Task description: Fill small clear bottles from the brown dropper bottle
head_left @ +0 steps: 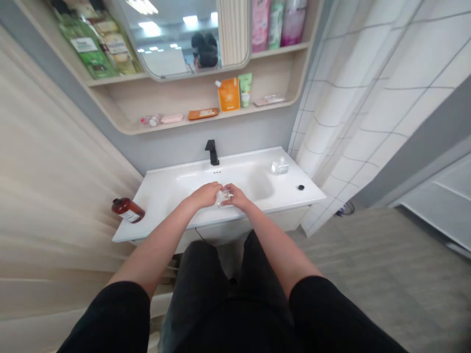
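Note:
Over the front rim of the white sink (pixel 176 169), my two hands meet around a small clear bottle (pixel 222 198). My left hand (pixel 207 194) closes on its left side, with the fingertips near its top. From the right, the fingers of my right hand (pixel 237 196) grip the same bottle. Its lower part shows below the fingers, and blur hides its details. A second clear container (pixel 280 167), apparently with a narrow top, stands on the counter to the right of the basin. A small round black cap (pixel 300 187) lies in front of it.
A black faucet (pixel 212 152) rises behind the basin. At the counter's left edge is a brown bottle (pixel 128 210) with a dark top. Above hangs a shelf cabinet (pixel 128 98) holding an orange pouch (pixel 228 94), a green tube (pixel 245 90) and several bottles around a mirror (pixel 172 34).

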